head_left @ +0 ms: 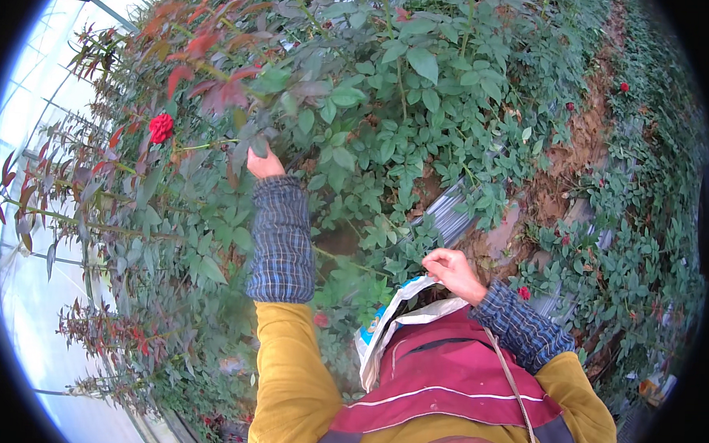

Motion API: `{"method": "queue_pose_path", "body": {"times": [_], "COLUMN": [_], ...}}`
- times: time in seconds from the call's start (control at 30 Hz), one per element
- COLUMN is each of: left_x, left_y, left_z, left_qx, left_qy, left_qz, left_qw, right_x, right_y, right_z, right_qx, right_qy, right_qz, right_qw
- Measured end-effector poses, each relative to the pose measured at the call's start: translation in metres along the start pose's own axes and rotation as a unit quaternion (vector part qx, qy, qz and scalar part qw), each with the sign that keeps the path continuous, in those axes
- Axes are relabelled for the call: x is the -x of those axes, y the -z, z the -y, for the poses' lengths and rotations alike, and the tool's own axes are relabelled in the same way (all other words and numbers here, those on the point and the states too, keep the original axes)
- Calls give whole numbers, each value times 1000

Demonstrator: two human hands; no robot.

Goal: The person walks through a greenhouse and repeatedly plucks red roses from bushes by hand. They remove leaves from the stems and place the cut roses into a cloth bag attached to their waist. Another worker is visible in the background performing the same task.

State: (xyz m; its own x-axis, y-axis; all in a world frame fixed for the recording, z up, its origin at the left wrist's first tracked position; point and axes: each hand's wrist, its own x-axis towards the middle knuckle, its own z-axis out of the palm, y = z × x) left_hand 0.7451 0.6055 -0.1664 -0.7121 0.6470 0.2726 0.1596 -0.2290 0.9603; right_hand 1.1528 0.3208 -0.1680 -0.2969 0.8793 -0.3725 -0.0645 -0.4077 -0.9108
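Dense rose foliage (390, 105) crowded all around the left hand (263, 165), with stems crossing just beside it. Open room lay over the bare soil path (576, 143) between the plant rows, right of the right hand (453, 272).

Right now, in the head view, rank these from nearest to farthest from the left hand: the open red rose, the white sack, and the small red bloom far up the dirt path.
From the left hand:
1. Open red rose, just to its left among the reddish leaves.
2. White sack, lower right, at the person's chest by the right hand.
3. Small red bloom, far upper right beside the dirt path.
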Motion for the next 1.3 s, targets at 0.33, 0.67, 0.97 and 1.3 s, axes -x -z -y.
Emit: {"method": "queue_pose_path", "body": {"times": [0.33,0.67,0.97,1.3], "left_x": [250,382,369,370], "left_y": [93,186,191,190], "left_z": [-87,-113,-88,-70], "left_qx": [-81,-71,-52,-186], "left_qy": [98,16,15,-106], "left_qz": [323,694,672,551], "left_qw": [938,717,738,806], "right_x": [70,72,26,12], "right_y": [14,-4,-18,-30], "right_z": [-27,-43,-41,-25], "right_qx": [-11,586,473,448], "right_qy": [-16,85,127,162], "right_qz": [-106,-23,-124,-62], "right_qw": [994,805,863,877]}}
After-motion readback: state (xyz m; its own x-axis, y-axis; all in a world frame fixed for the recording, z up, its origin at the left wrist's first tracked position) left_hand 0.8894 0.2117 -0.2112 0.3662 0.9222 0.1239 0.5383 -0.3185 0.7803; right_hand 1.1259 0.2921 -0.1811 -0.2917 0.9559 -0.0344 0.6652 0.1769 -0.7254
